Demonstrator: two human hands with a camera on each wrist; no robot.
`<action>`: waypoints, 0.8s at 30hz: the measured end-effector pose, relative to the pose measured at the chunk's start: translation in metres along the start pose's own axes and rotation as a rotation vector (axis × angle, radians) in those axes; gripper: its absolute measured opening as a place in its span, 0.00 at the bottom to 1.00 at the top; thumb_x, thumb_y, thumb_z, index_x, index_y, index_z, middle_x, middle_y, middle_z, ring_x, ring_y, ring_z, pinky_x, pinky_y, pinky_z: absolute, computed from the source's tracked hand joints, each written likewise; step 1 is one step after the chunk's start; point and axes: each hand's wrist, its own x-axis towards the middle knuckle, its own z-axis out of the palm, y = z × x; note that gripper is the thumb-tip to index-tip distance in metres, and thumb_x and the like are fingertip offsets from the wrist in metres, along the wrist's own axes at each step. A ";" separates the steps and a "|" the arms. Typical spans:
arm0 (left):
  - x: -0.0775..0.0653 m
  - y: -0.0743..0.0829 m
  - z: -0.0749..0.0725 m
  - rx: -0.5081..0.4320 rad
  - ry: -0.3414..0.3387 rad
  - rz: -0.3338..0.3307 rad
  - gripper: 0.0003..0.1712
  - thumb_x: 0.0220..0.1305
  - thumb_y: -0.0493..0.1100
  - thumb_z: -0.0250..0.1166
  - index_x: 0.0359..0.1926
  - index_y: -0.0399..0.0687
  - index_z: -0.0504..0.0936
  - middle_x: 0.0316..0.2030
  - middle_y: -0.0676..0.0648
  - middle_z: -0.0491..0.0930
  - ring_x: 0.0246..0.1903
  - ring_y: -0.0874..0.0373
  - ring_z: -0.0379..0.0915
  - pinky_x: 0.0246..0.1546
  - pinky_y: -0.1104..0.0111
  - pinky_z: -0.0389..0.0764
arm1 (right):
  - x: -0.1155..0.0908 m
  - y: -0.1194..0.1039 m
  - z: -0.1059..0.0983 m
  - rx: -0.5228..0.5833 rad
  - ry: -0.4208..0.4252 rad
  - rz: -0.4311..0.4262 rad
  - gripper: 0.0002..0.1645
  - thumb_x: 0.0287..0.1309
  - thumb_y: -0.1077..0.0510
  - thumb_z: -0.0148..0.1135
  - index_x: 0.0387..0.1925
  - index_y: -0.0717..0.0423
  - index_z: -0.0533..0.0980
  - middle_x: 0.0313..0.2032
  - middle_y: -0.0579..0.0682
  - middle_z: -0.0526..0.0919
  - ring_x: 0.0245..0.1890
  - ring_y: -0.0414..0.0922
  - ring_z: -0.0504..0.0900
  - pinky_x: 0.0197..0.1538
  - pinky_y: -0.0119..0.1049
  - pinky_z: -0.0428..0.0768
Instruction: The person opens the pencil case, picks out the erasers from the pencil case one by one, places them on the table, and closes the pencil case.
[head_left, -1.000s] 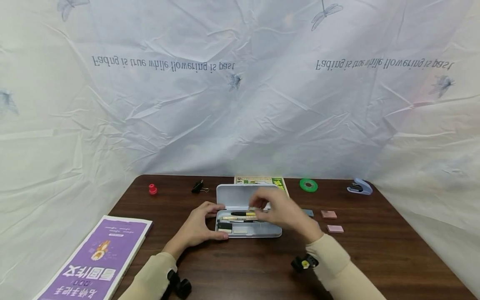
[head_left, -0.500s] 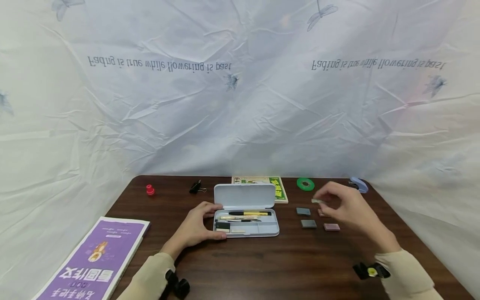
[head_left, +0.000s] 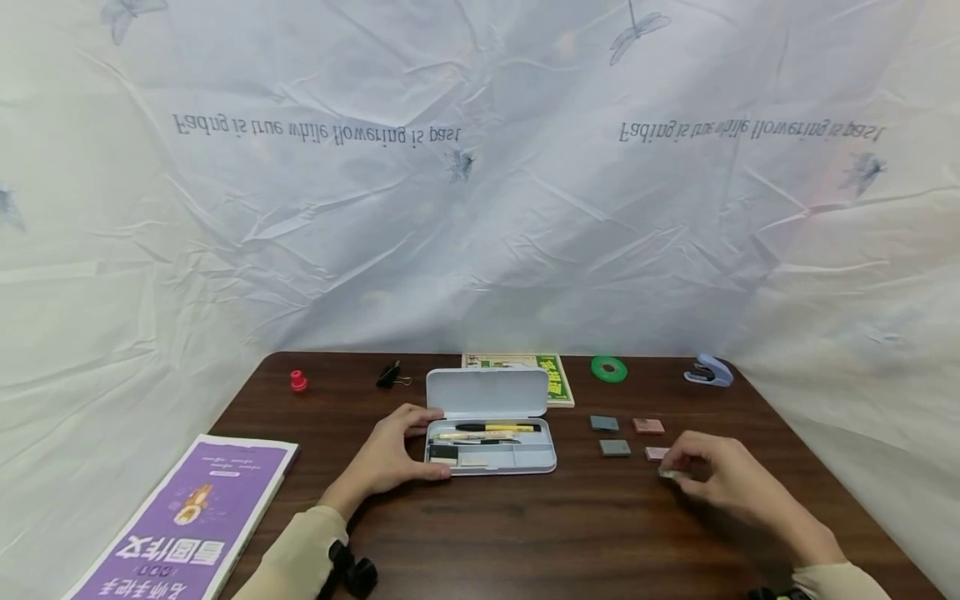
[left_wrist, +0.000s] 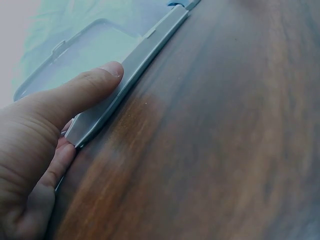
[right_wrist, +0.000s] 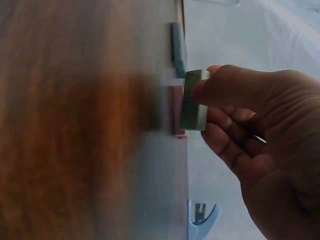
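A light grey pencil case (head_left: 487,392) lies on the table with its lid raised, holding several pens and pencils (head_left: 487,437), a black-and-white eraser (head_left: 443,455) and a pale flat piece (head_left: 473,459). My left hand (head_left: 382,458) grips its left end, thumb along the front edge and fingers at the back. At the right, my right hand (head_left: 727,479) pinches a small greenish eraser-like block (right_wrist: 193,105) between thumb and fingers, near the closer pink block (head_left: 656,453). Another pink block (head_left: 648,426) and two grey-blue blocks (head_left: 615,448) lie just beyond and left of it.
A purple book (head_left: 187,508) lies at the left. Along the back are a red knob-like piece (head_left: 298,381), a black binder clip (head_left: 390,375), a green-and-yellow booklet (head_left: 557,379) behind the case, a green tape roll (head_left: 609,369) and a blue stapler (head_left: 708,372).
My right hand has lifted away from the pencil case with the greenish block, swung right past the blocks, and come down nearer the front. The left hand stays on the case.
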 end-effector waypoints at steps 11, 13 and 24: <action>0.001 0.000 0.000 -0.002 0.006 -0.002 0.52 0.49 0.64 0.91 0.73 0.58 0.83 0.65 0.52 0.79 0.65 0.51 0.83 0.70 0.49 0.84 | -0.002 0.004 0.003 0.046 -0.146 0.049 0.20 0.61 0.65 0.83 0.37 0.34 0.86 0.37 0.34 0.84 0.35 0.30 0.79 0.32 0.32 0.82; 0.001 0.000 0.001 -0.001 0.004 -0.004 0.52 0.49 0.64 0.91 0.73 0.58 0.82 0.65 0.52 0.79 0.65 0.51 0.83 0.70 0.50 0.84 | -0.002 0.004 0.002 0.047 -0.153 0.059 0.19 0.62 0.64 0.83 0.38 0.35 0.86 0.38 0.34 0.84 0.35 0.30 0.79 0.33 0.32 0.83; 0.000 0.001 0.001 -0.002 0.005 -0.003 0.52 0.49 0.65 0.91 0.74 0.59 0.82 0.65 0.51 0.79 0.65 0.50 0.83 0.70 0.48 0.84 | 0.023 -0.012 0.001 0.060 0.101 0.026 0.25 0.58 0.66 0.85 0.54 0.45 0.87 0.48 0.44 0.91 0.43 0.41 0.89 0.43 0.34 0.91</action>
